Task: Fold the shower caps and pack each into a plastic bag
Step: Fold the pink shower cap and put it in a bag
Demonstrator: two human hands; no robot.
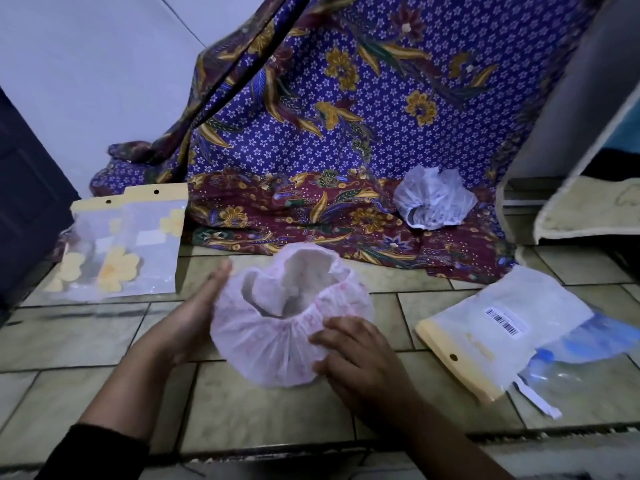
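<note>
Two hands are on the pink cap, which sits puffed up and mouth-open on the floor tiles right in front of the person. The left hand lies flat against the cap's left side, fingers straight, holding nothing. The right hand has its fingers bent over the near gathered edge, thumb tucked under, so it looks like a pinch on the elastic rim.

To my eye no fold has been made yet, and that is where trouble could start. The film is thin and full of air; pressed down quickly, it will likely balloon sideways and spring back, leaving a lump too fat for a bag. The elastic may also snap the rim out of that one-sided pinch. A hard tug could tear the film at the gathers.

A bag with a barcode label lies near on the right and more bags on the left. A second cap waits on the patterned cloth, well apart.
</note>
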